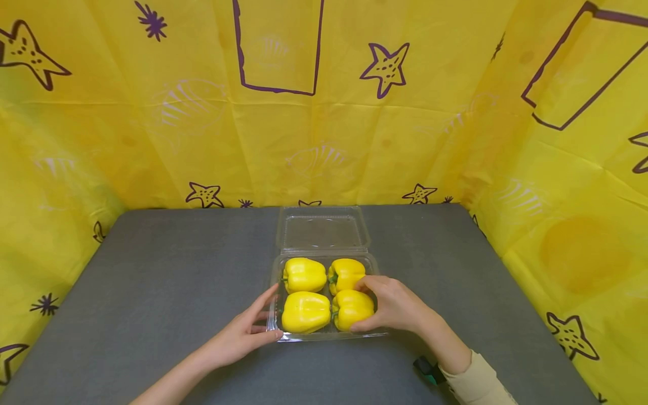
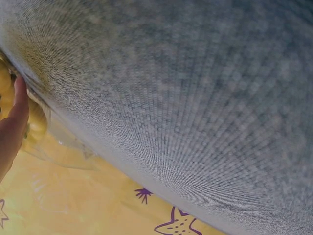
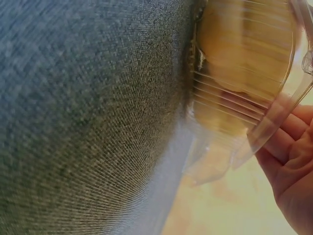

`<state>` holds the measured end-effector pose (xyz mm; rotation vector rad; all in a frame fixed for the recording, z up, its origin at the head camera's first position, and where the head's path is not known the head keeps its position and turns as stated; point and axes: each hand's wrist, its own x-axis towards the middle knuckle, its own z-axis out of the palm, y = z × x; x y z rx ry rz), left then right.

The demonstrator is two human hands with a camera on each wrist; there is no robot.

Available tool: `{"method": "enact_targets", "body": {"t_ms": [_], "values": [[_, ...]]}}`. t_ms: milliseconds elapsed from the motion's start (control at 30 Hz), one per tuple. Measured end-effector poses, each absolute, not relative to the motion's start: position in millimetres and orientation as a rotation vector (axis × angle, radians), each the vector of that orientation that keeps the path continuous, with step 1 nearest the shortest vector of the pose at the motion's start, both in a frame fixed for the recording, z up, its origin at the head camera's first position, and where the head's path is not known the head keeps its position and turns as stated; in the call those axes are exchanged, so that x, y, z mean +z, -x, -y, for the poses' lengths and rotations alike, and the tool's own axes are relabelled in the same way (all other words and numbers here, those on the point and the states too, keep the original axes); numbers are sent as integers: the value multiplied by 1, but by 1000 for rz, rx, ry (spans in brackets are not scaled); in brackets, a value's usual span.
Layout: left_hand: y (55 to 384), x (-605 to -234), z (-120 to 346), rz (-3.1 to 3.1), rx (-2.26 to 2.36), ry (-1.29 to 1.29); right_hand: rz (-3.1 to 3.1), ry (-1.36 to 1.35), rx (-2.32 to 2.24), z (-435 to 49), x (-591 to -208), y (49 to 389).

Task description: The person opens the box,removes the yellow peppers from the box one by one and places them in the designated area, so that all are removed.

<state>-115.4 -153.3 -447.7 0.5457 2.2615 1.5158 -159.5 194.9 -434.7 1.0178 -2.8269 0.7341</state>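
Note:
Four is avoided here: several yellow bell peppers sit in a clear plastic clamshell container [image 1: 377,264] on the grey table. At its front right, my right hand [image 1: 397,304] holds a bell pepper [image 1: 351,309] between thumb and fingers. Its fingertips also lie by the back right pepper [image 1: 344,273]. My left hand [image 1: 243,332] holds the container's left side, thumb at the front corner and fingers along the wall. Nearest to it lies the front left pepper [image 1: 305,312], with another pepper [image 1: 305,274] behind. The right wrist view shows my right hand's fingers [image 3: 283,129] reaching over the container's see-through rim.
The container's hinged lid [image 1: 324,230] lies folded back toward the table's far edge. Grey cloth covers the table [image 1: 177,281]. A yellow curtain [image 1: 349,124] with sea-creature drawings surrounds its back and sides. A dark band [image 1: 429,371] shows beside the right sleeve [image 1: 476,382].

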Motion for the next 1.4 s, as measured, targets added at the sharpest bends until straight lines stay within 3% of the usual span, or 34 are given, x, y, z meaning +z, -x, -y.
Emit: {"method": "enact_targets", "body": {"t_ms": [867,1400], "values": [[115,-447,153,-2244,1528,-541,2722,-1075,991,-200,-439,165],[115,-447,153,-2243,1519,-543,2694,-922,1162,-204,-436,162]]}}
